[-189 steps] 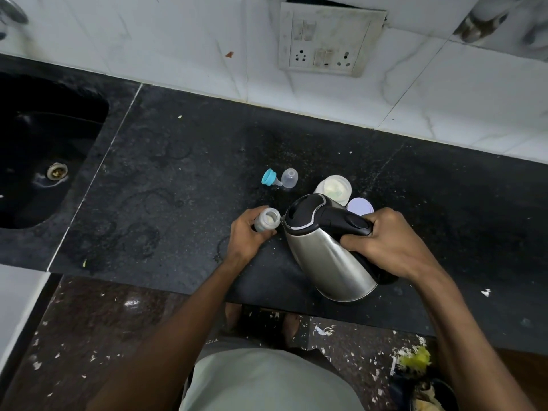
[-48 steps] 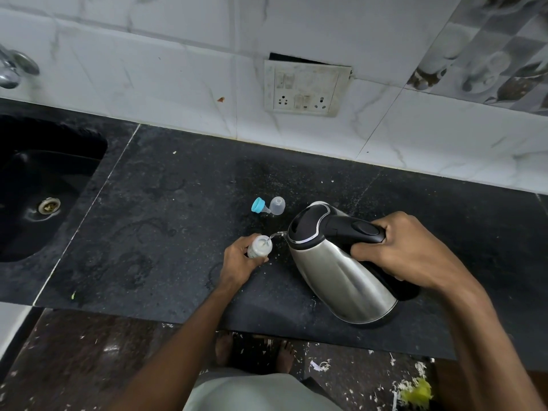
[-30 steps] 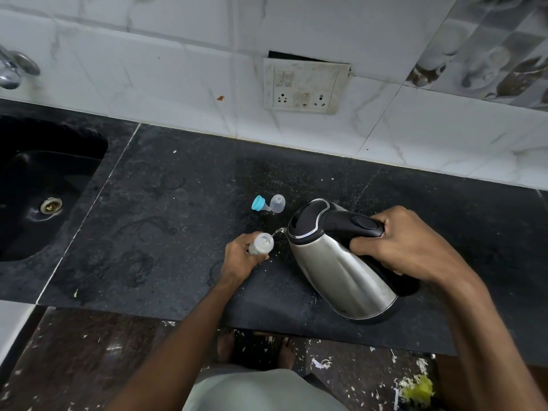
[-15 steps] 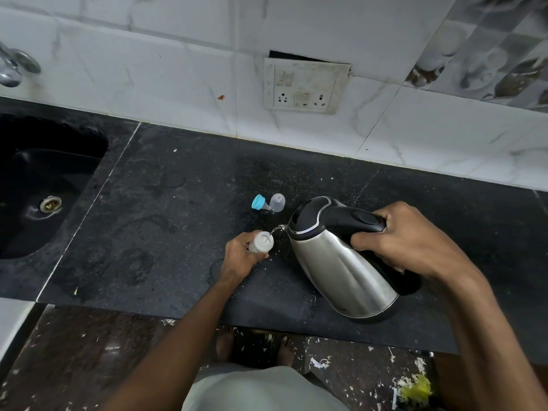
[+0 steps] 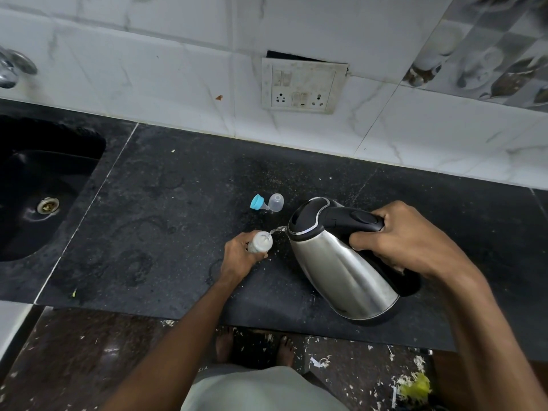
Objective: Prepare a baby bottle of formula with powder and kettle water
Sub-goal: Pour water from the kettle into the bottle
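Observation:
My left hand (image 5: 238, 258) grips a small clear baby bottle (image 5: 261, 241) standing on the black counter (image 5: 166, 221), its open mouth showing whitish contents. My right hand (image 5: 406, 241) holds the black handle of a steel kettle (image 5: 341, 265), tilted left. A thin stream of water runs from the kettle's spout into the bottle's mouth. Behind the bottle lie the blue teat ring (image 5: 256, 201) and the clear cap (image 5: 276, 201). The powder tub seen earlier is hidden behind the kettle.
A black sink (image 5: 35, 185) with a metal drain lies at the left, a tap (image 5: 13, 66) above it. A wall socket plate (image 5: 302, 84) sits on the white tiles behind. The counter's front edge runs just below my hands; the floor has scattered scraps.
The kettle stays tilted over the bottle and the water keeps flowing. Both hands have held nearly still over the last second.

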A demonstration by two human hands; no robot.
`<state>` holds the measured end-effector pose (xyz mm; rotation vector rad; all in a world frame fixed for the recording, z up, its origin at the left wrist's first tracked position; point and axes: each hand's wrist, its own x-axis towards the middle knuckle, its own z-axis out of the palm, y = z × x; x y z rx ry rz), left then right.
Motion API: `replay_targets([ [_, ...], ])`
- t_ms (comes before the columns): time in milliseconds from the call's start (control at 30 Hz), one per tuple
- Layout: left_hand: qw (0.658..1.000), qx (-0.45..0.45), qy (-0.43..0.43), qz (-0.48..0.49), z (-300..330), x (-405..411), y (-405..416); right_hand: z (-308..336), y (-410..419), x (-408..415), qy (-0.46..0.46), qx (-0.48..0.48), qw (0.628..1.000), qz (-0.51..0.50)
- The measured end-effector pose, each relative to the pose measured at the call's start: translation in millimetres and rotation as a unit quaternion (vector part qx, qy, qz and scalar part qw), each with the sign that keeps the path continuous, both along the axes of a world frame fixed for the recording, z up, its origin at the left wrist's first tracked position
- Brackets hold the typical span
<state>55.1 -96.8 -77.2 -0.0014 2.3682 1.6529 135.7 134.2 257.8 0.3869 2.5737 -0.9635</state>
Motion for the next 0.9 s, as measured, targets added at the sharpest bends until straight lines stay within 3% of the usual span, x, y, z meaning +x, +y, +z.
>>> replay_targets([
  [900, 1.000, -0.010, 0.000, 0.001, 7.8, 1.2, -0.2, 3.0, -0.7, -5.0, -0.004, 0.005, 1.000, 0.006],
])
